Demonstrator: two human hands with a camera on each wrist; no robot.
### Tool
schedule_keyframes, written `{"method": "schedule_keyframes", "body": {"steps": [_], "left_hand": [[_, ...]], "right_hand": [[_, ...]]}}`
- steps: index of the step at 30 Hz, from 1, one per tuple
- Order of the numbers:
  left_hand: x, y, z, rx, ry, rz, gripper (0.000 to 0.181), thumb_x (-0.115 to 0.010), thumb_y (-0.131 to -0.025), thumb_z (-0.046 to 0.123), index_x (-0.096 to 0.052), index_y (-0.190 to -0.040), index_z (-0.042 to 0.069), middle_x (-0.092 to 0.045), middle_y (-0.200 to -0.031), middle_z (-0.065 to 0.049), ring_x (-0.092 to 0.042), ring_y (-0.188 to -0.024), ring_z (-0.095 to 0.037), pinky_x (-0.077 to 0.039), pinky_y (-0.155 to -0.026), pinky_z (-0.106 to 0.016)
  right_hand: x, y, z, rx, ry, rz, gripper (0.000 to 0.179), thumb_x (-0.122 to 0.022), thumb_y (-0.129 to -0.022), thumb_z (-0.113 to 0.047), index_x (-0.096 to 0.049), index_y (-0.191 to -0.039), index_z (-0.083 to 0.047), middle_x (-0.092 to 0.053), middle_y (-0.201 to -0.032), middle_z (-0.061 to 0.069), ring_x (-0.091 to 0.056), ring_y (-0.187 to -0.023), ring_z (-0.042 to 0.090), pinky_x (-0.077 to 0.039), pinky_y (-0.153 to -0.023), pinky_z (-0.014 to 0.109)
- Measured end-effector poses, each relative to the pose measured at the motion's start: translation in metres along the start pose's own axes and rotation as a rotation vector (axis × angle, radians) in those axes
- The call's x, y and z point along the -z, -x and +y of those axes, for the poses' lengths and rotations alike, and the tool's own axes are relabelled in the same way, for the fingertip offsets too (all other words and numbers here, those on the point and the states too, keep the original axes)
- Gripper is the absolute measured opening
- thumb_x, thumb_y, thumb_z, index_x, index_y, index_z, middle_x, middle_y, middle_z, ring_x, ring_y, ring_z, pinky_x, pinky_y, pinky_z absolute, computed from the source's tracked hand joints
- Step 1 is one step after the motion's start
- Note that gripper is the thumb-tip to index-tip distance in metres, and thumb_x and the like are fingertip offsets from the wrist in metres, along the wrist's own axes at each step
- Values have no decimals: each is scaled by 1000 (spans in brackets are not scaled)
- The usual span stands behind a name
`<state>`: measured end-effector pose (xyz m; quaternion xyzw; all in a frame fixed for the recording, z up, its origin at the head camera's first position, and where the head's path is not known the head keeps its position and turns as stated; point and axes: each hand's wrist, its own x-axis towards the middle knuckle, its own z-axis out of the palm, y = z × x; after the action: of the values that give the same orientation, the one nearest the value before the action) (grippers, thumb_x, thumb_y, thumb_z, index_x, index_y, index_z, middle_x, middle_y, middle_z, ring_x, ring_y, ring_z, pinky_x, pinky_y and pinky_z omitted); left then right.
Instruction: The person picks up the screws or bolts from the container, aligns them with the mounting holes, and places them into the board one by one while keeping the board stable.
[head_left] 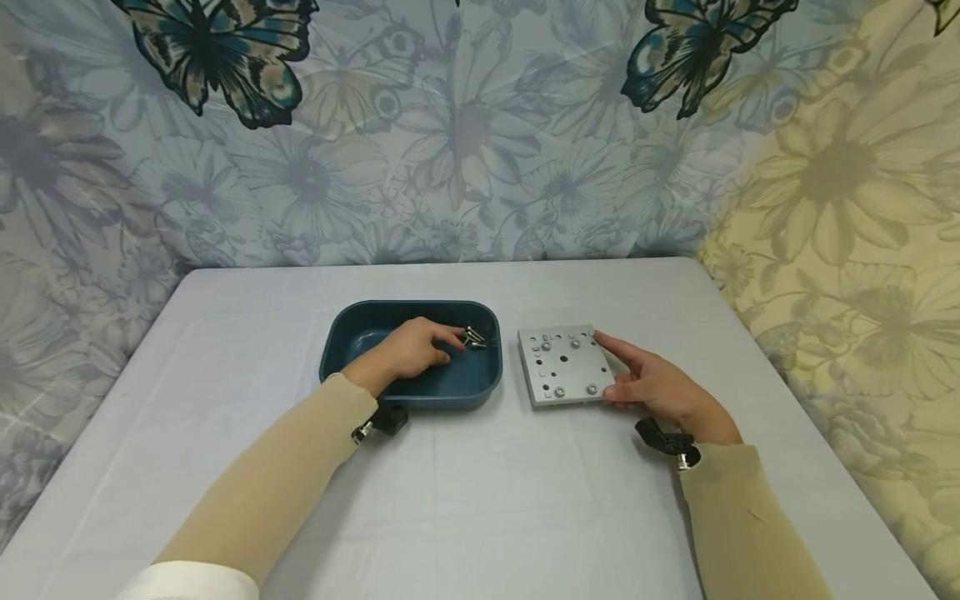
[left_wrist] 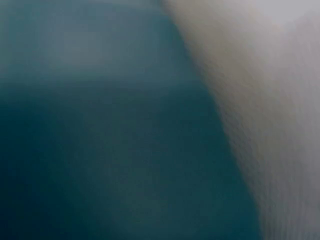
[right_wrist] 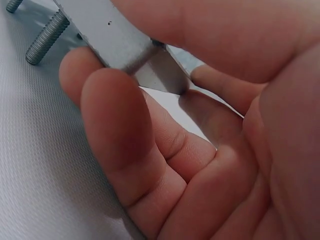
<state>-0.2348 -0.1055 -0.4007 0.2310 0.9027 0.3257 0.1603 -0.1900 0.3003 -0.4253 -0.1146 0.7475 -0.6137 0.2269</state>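
Observation:
Inside a dark blue tray (head_left: 457, 398), my left hand (head_left: 411, 346) reaches to the right, its index fingertip right at a small pile of metal screws (head_left: 474, 338). The thumb sits lower, with a gap between it and the index finger. My right hand (head_left: 667, 390) grips a silver metal plate (head_left: 566, 372) by its right edge, thumb near the lower corner and index finger near the upper one. Screw heads stand near the plate's corners, among several holes and engraved marks. In the right wrist view a threaded shank (right_wrist: 47, 37) sticks out from under the plate.
A white cloth covers the table (head_left: 495, 508), with the tray left of the plate and a narrow gap between them. Behind the table hangs a flowered, butterfly-patterned cloth (head_left: 465, 167). The left wrist view is blurred, mostly tray wall and sleeve (left_wrist: 280, 150).

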Motion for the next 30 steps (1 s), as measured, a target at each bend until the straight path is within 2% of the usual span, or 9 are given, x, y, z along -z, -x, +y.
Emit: {"method": "schedule_keyframes", "body": {"steps": [6,8,13,17,21,25,30], "left_hand": [[-4,-2,-5,-42,-55,-18,31,-67,-94,6,-73,-123,15,-51,-146,6,-39,-139,-21,-37,-108,-39],[-5,-2,-6,-52,-72,-24,31,-66,-95,6,-72,-124,16,-51,-146,6,-40,-138,-21,-37,-108,-39],[-6,-3,-8,-81,-117,-23,30,-66,-95,9,-72,-124,14,-56,-141,3,-44,-135,-24,-36,-109,-41],[-8,-4,-10,-142,-197,-5,27,-68,-94,8,-73,-120,11,-62,-133,-3,-51,-129,-25,-38,-108,-41],[-10,-6,-10,-186,-262,2,25,-69,-94,8,-74,-119,11,-61,-126,-3,-56,-120,-23,-43,-102,-38],[-11,-6,-8,-212,-299,-8,24,-69,-95,10,-74,-119,10,-60,-122,-4,-59,-114,-22,-46,-99,-37],[-12,-6,-6,-194,-281,-5,22,-69,-95,10,-75,-117,10,-61,-118,-3,-59,-110,-21,-47,-96,-36]], "right_hand": [[-2,2,1,0,-26,7,96,-78,-84,4,-24,-160,-16,-58,-128,18,-63,-79,13,-54,-65,24],[-1,2,1,-4,-20,10,95,-78,-84,3,-25,-160,-16,-64,-111,16,-61,-71,13,-53,-61,23],[0,1,1,-7,-12,1,95,-78,-85,1,-24,-160,-17,-67,-91,12,-60,-68,13,-52,-59,24],[0,1,0,-5,-12,-2,94,-78,-85,0,-24,-160,-17,-66,-95,13,-60,-68,13,-52,-60,24],[0,1,-1,-9,-13,8,95,-79,-84,1,-25,-160,-16,-66,-100,16,-61,-70,13,-53,-61,24],[-1,1,-1,-7,-31,11,95,-78,-84,3,-24,-160,-15,-61,-125,17,-64,-80,14,-54,-66,24],[-2,2,0,3,-49,11,94,-78,-84,4,-24,-160,-15,-48,-143,16,-65,-89,15,-55,-69,24]]}}
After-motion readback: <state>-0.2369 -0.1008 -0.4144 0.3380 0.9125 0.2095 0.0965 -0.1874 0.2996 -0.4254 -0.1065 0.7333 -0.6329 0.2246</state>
